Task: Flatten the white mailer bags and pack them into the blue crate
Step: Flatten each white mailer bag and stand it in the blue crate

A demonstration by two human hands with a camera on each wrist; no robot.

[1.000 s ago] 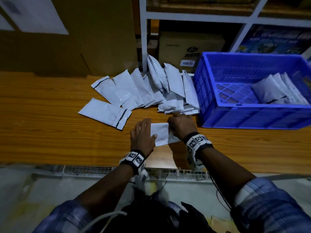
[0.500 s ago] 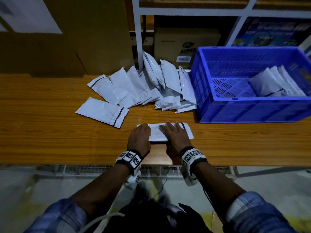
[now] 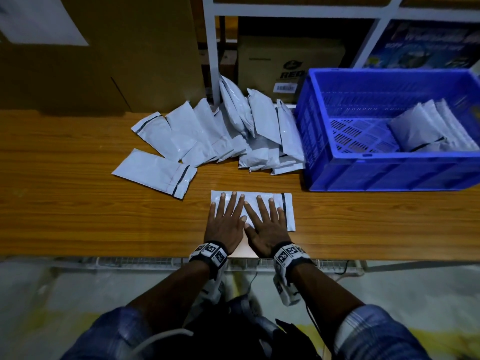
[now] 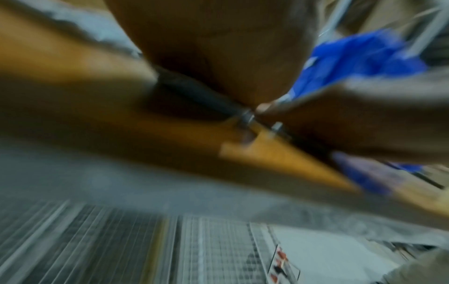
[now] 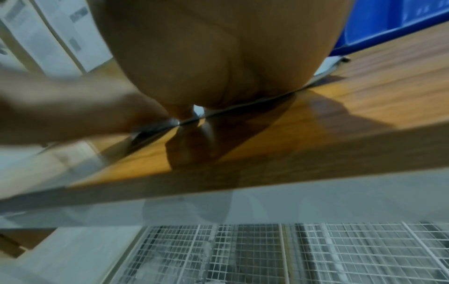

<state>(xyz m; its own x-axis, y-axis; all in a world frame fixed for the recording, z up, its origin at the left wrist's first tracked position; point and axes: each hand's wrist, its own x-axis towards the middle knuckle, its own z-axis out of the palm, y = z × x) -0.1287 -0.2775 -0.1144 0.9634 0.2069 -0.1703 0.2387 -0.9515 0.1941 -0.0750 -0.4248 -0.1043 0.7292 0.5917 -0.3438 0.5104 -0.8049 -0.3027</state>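
Note:
One white mailer bag [image 3: 288, 211] lies flat on the wooden table near its front edge. My left hand [image 3: 226, 216] and right hand [image 3: 265, 219] press on it side by side, palms down, fingers spread and straight. Behind it a heap of white mailer bags [image 3: 233, 131] leans against the blue crate [image 3: 384, 175], with one single bag [image 3: 153, 172] lying apart to the left. Several bags [image 3: 426, 126] lie inside the crate at its right. Both wrist views show only a palm pressed to the table; the left hand [image 4: 218, 48] and the right hand [image 5: 213, 53] fill them, blurred.
The wooden table [image 3: 65, 203] has a white shelf frame [image 3: 210, 48] and a cardboard box [image 3: 288, 61] behind it. A large brown carton [image 3: 104, 53] stands at the back left. Below the table's front edge runs a wire mesh rack [image 5: 267, 255].
Both hands went from holding a folded, bunched bag to laying it out flat on the table; their fingers have spread out and now press across its whole width.

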